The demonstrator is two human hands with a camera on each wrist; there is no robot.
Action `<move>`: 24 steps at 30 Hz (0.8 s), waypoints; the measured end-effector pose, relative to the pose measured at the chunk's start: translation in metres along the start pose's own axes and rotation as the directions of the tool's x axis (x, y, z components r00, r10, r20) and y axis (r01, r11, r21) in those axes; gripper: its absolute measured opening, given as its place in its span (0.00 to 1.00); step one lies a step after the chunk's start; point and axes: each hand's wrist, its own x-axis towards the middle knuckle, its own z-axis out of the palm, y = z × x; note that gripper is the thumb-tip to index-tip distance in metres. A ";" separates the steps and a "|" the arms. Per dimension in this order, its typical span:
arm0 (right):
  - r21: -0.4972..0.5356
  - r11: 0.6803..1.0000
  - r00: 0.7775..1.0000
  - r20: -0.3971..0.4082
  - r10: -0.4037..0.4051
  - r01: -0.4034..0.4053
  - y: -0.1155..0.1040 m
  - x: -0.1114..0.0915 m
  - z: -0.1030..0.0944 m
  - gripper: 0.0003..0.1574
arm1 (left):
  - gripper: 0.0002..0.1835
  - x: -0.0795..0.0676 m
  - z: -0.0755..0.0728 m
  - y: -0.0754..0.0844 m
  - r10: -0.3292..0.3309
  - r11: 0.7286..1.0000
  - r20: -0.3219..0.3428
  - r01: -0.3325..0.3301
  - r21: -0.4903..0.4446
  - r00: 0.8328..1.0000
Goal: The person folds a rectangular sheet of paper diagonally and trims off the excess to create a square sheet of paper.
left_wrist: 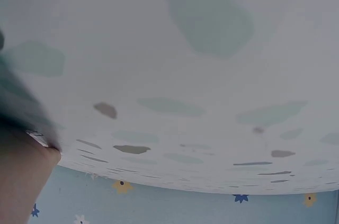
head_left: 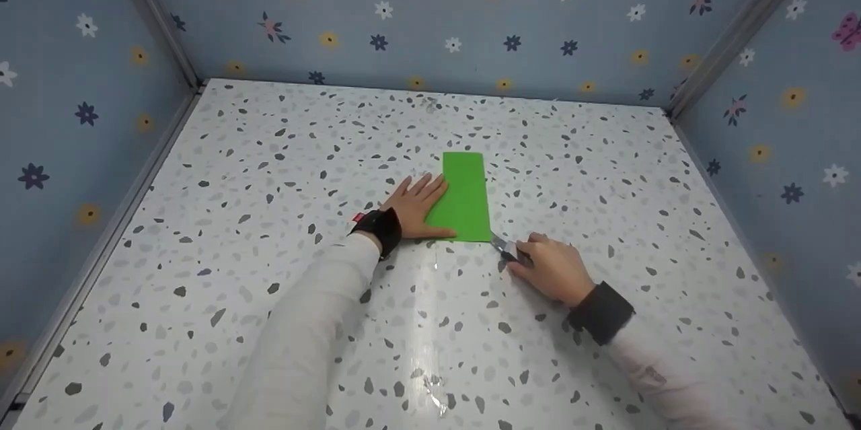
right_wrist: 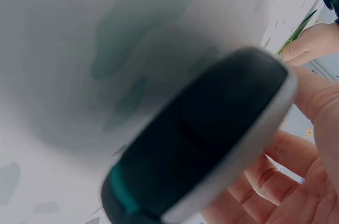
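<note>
A green rectangular sheet (head_left: pixel 464 198) lies flat on the speckled table. My left hand (head_left: pixel 416 209) rests on its left side with fingers spread, the thumb along the bottom edge. My right hand (head_left: pixel 555 270) grips a utility knife (head_left: pixel 510 250), its silvery tip right at the sheet's lower right corner. In the right wrist view the knife's dark, pale-edged handle (right_wrist: pixel 201 134) fills the middle, with curled fingers (right_wrist: pixel 270 181) beside it. The left wrist view catches only a bit of the left hand (left_wrist: pixel 26 173) at its edge; the sheet is hidden there.
The white speckled table (head_left: pixel 269 167) spreads around both hands. A strip of glare and a small shiny scrap (head_left: pixel 434 393) show near its front. Flower-patterned walls (head_left: pixel 437 19) enclose the back and both sides. Each wrist wears a black band (head_left: pixel 602 312).
</note>
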 end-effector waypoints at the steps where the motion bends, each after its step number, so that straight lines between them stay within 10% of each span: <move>1: -0.001 1.000 1.000 0.003 0.003 -0.003 0.000 0.001 0.000 0.16 | 0.58 0.001 0.001 0.000 -0.002 1.000 0.001 0.002 0.008 1.000; 24: -0.007 0.998 0.997 0.043 0.064 -0.064 0.011 0.041 -0.004 0.19 | 0.58 0.001 0.000 0.001 -0.011 0.999 0.015 0.010 0.048 1.000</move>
